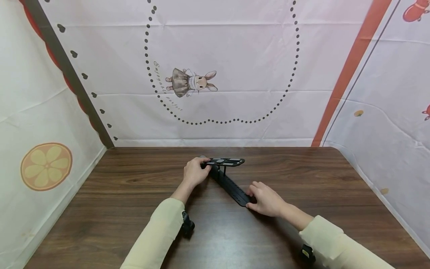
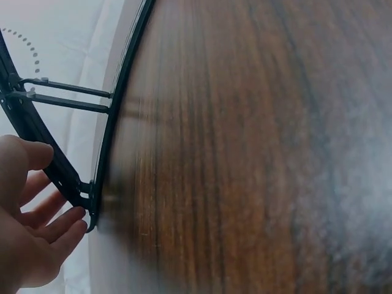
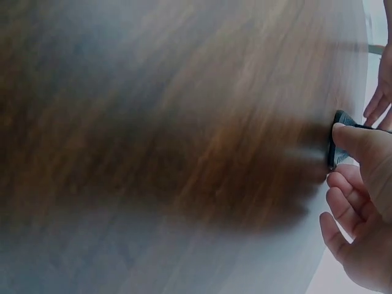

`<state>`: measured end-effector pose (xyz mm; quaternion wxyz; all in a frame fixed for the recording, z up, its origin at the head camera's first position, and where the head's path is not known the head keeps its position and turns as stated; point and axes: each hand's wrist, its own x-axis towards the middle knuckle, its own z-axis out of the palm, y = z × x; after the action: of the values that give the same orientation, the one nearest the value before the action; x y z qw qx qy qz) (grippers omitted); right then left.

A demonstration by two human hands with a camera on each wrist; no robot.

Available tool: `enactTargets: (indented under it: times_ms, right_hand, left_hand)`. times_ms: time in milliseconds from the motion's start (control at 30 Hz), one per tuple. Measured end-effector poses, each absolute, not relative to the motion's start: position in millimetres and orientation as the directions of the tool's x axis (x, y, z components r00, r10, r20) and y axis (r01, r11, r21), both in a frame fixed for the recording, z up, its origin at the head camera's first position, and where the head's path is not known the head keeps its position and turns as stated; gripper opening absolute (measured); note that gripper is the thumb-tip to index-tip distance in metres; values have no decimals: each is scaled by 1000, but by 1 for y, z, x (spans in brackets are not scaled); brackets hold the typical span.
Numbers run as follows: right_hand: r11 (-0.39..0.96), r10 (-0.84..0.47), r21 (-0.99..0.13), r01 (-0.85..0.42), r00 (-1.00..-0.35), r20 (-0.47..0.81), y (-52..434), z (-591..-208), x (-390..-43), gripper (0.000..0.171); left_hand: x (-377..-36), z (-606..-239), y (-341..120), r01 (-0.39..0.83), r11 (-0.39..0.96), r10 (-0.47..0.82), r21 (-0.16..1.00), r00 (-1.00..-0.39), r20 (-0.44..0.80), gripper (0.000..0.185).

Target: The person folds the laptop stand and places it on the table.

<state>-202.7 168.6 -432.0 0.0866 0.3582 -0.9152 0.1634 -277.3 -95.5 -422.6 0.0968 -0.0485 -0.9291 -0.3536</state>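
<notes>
A black folding stand sits on the table, its long base (image 1: 230, 186) running diagonally between the hands. Its slotted upper plate (image 1: 235, 161), with grey pads, is raised at an angle from the hinged end. Two thin struts (image 2: 70, 87) join plate and base in the left wrist view. My left hand (image 1: 196, 172) holds the plate near the hinge, thumb on one face and fingers by the hinge. My right hand (image 1: 267, 200) pinches the near end of the base; in the right wrist view its thumb lies on top and the other fingers curl below.
The dark wood table (image 1: 134, 224) reaches back to a printed white cloth (image 1: 252, 74) hung behind it and along both sides. A black wrist camera (image 1: 187, 224) is strapped on the left sleeve, another (image 1: 307, 254) on the right.
</notes>
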Motion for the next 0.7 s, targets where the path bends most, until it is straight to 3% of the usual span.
enactTargets:
  times_ms: [467,700]
  right_hand:
    - [614,-704,-148,-775,-623,342,156,-436,-192,23]
    - [603,-729,-96,-792,-596,337,155,-433,-193,33]
  left_hand:
    - [-281,-428,-94,179,680,63,711,-981,186,28]
    - [-282,-430,-97,208,644,85,736,-976,201,30]
